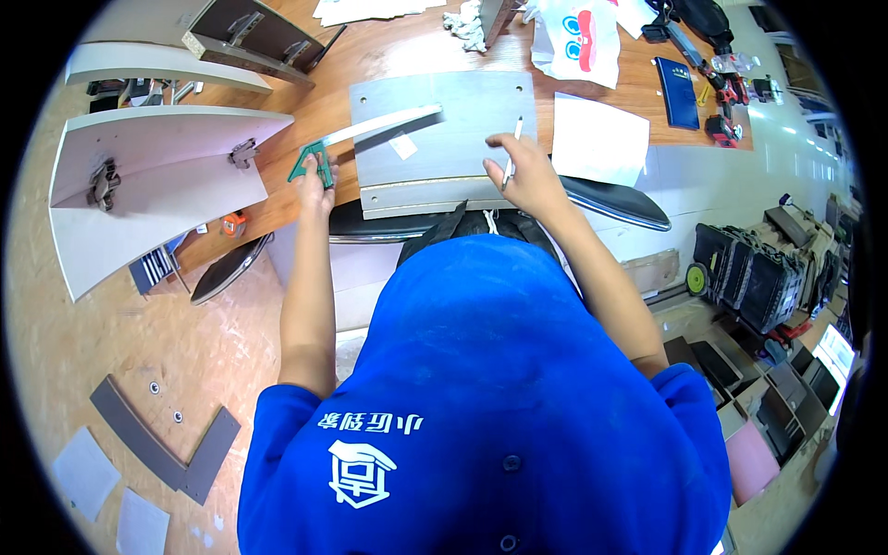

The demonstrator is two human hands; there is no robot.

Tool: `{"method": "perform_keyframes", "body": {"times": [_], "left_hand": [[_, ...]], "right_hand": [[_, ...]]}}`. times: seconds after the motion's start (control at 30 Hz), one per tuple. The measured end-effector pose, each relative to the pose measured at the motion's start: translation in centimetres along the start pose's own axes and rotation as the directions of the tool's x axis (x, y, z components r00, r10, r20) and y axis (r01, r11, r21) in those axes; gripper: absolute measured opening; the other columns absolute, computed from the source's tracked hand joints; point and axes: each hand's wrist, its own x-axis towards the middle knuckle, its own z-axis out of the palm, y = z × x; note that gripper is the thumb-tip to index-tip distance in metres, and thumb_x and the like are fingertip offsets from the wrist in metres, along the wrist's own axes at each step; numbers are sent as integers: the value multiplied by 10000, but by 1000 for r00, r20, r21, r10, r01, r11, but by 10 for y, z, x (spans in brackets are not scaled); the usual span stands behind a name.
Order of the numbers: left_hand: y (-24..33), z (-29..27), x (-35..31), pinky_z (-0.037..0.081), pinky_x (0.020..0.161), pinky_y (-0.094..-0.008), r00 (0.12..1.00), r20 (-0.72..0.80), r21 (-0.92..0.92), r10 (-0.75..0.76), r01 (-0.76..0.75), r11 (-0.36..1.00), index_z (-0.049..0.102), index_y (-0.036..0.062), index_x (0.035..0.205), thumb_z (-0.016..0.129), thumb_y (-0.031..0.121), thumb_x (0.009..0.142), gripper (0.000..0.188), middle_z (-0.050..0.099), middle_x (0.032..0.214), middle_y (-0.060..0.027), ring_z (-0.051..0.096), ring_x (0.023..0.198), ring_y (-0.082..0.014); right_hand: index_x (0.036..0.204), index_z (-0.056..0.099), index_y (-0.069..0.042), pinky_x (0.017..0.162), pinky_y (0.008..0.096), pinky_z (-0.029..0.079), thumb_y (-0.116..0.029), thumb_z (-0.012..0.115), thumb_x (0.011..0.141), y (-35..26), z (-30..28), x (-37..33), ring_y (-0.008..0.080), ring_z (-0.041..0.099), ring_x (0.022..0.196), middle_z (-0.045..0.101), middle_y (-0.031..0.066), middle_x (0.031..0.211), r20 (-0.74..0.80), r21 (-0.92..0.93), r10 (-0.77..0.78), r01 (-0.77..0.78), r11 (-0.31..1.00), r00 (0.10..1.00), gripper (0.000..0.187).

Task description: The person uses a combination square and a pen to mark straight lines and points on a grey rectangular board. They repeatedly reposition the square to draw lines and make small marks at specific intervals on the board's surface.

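Left of the grey panel, the left hand was closed around a green-handled square, whose blade extended over the panel. The right hand, fingers partly curled, gripped a white pen over the panel's right part.

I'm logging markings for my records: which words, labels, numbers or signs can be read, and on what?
Blue shirt: white lettering and emblem; I won't copy them.
White bag: red-and-blue picture; no readable words.
Blue notebook: marks too small to read.
Square: any markings unreadable.
White slip on grey board: nothing readable.
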Motion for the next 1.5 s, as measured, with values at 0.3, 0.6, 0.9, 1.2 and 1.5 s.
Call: {"method": "perform_keyframes", "body": {"times": [0.3,0.6,0.9,1.2,1.5], "left_hand": [[-23,-6,41,648,734,-336,991,-8,158,-134,134,978,630,96,1221,652,344,1070,291,726,1083,-90,731,970,-232],[-16,0,51,637,636,-366,987,-101,269,-124,147,952,614,77,1222,672,132,1022,215,722,1086,-127,737,846,-255],[40,-17,38,686,791,-348,934,3,492,-358,310,813,598,-82,1236,436,126,1094,300,775,1086,-231,790,949,-264],[46,11,103,697,814,-380,846,-23,316,-533,512,799,526,-163,1276,396,160,1097,391,724,1200,-316,784,976,-356],[24,40,90,660,708,-374,990,38,604,-133,83,792,615,-46,1228,566,93,1020,254,756,1148,-243,786,917,-334]], "right_hand": [[1159,665,0,939,453,561,-130,716,939,13,4,-48,403,727,1059,760,218,1093,158,83,171,-186,979,972,261],[1150,662,17,918,452,573,-141,695,952,9,4,-40,404,738,1023,760,240,1064,212,132,174,-205,970,962,255],[1144,668,20,882,420,586,-116,695,963,12,14,-35,360,758,965,766,213,1023,231,145,131,-167,975,964,228],[1131,681,19,881,434,589,-123,680,957,8,16,-42,391,756,972,767,240,1016,264,154,154,-199,968,952,225],[1253,642,-38,1013,505,518,-147,687,925,29,51,-26,442,644,1171,682,251,1254,243,-5,98,-100,995,965,348]]}}
